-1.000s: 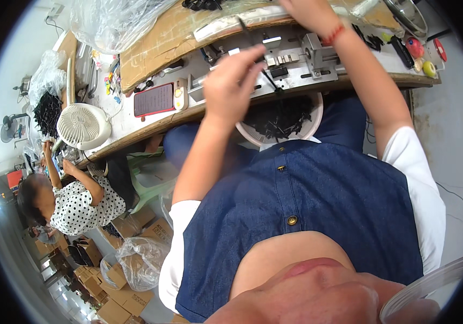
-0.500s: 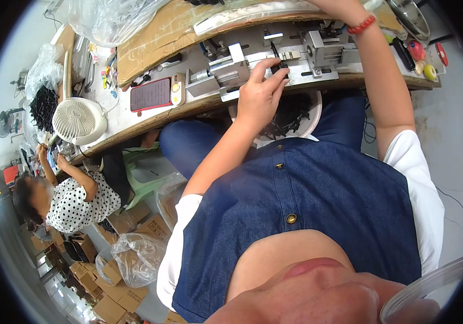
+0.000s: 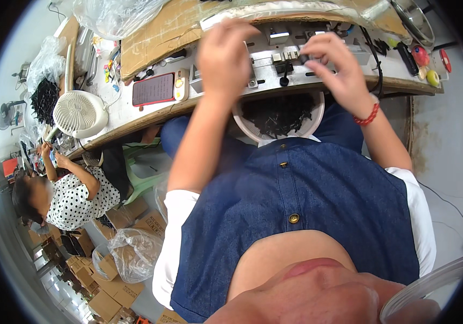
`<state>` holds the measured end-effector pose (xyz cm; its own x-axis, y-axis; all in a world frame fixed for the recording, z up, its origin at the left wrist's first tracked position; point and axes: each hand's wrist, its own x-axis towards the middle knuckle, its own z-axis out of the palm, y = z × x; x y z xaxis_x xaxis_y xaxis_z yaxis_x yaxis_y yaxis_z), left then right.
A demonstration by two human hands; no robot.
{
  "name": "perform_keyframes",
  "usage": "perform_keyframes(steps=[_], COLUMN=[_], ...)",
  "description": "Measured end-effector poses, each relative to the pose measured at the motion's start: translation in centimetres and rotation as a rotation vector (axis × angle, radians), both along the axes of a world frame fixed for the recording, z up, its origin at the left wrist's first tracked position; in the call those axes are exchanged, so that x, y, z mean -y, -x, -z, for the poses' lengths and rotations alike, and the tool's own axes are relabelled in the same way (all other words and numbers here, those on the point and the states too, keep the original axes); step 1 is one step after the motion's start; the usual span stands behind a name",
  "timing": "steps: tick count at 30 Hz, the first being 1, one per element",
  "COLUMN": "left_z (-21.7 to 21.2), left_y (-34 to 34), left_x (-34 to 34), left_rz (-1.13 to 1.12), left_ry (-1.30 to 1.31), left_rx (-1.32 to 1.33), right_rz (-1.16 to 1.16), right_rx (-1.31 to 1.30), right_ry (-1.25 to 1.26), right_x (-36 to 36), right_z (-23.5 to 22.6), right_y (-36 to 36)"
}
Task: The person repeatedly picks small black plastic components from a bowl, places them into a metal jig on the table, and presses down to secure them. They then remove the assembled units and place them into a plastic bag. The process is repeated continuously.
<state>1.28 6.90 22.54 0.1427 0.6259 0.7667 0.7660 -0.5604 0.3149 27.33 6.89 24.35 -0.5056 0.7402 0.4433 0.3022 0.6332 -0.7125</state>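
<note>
My left hand [image 3: 223, 62] is raised over the left part of the metal clamping fixture [image 3: 277, 38] and hides much of it. Motion smears its fingers, so I cannot tell whether anything is in them. At the fixture's right side is my right hand [image 3: 339, 70], thumb and fingers apart around the right block's edge; a dark spot shows by the fingertips, too small to name. Between the hands, a small black part [image 3: 284, 81] with a rounded end sits at the fixture's front. Below, between my knees, a pale round basket [image 3: 242, 127] holds many thin black pieces [image 3: 280, 116].
Left on the bench lie a red-edged phone [image 3: 153, 89] and a white fan [image 3: 79, 114]. A black strand [image 3: 374, 59] hangs over the bench edge at right, near a metal bowl [image 3: 412, 21]. Cardboard [image 3: 161, 43] covers the back. Another person [image 3: 83, 197] works at far left.
My left hand has lifted off the black part and moved up and left. My right hand has come back from the far edge to the fixture. A black strand now lies right of it.
</note>
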Motion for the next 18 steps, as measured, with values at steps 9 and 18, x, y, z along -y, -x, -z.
perform_keyframes(steps=[9, 18], left_z=[-5.7, -5.3], left_y=[8.5, 8.5], left_x=[-9.5, -7.0], left_rz=[-0.045, -0.047], left_ry=[0.363, 0.242], left_rx=[-0.254, 0.013], right_rz=[0.029, 0.01], right_rx=[0.324, 0.353], right_ry=[-0.407, -0.466], right_x=[1.4, 0.4], right_z=[4.9, 4.5], right_y=[2.4, 2.3])
